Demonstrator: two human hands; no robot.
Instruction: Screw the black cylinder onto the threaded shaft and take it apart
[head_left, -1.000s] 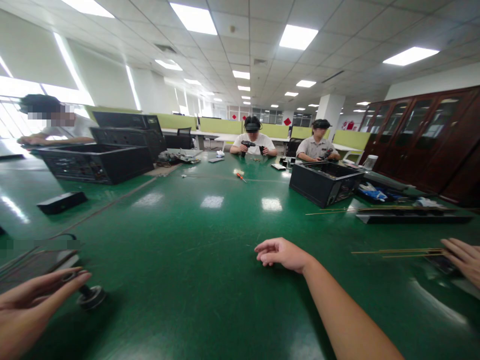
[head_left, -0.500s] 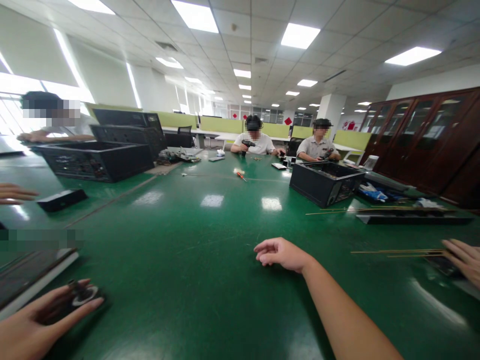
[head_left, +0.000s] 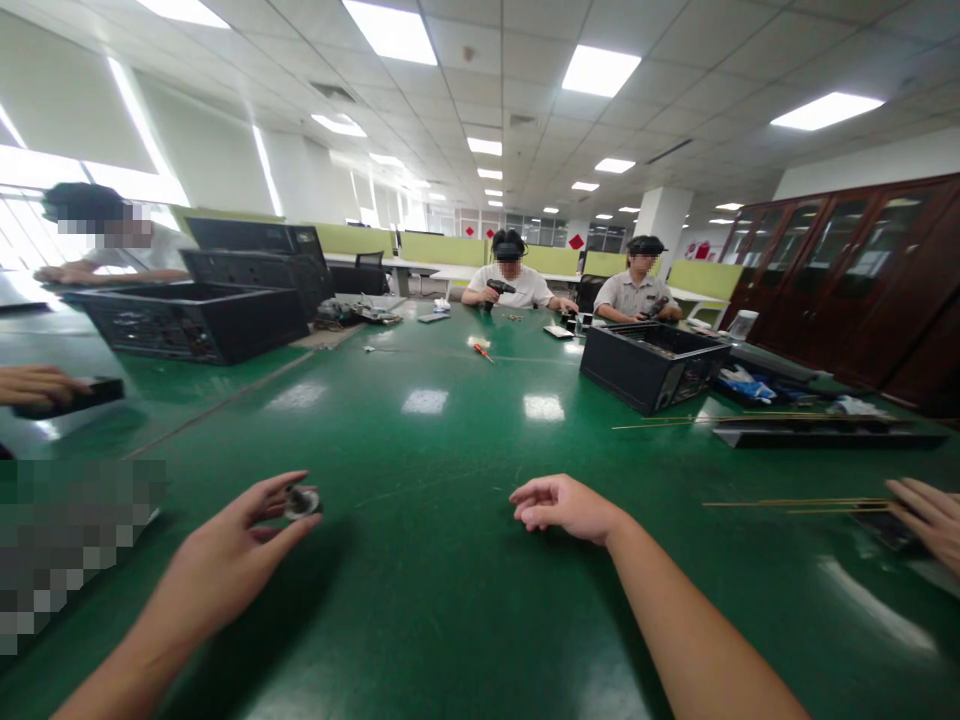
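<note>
My left hand [head_left: 236, 540] is above the green table [head_left: 442, 610], left of centre. Thumb and fingertips pinch a small dark part with a pale round rim [head_left: 301, 502]; its exact kind is too small to make out. My right hand [head_left: 566, 508] rests over the table right of centre, its fingers loosely bent with nothing visible in them. Bare tabletop lies between both hands.
Open black computer cases [head_left: 202, 325] stand at left, another black case [head_left: 649, 365] at right. An orange screwdriver [head_left: 481, 351] lies mid-table. Thin rods [head_left: 795, 503] reach a co-worker's hand [head_left: 930, 520] at right. Another person's hand [head_left: 41, 386] touches a black part at left.
My left hand has moved right and forward, carrying the small dark part. My right hand stays put. The other person's hand at left has taken hold of the black part and shifted it left.
</note>
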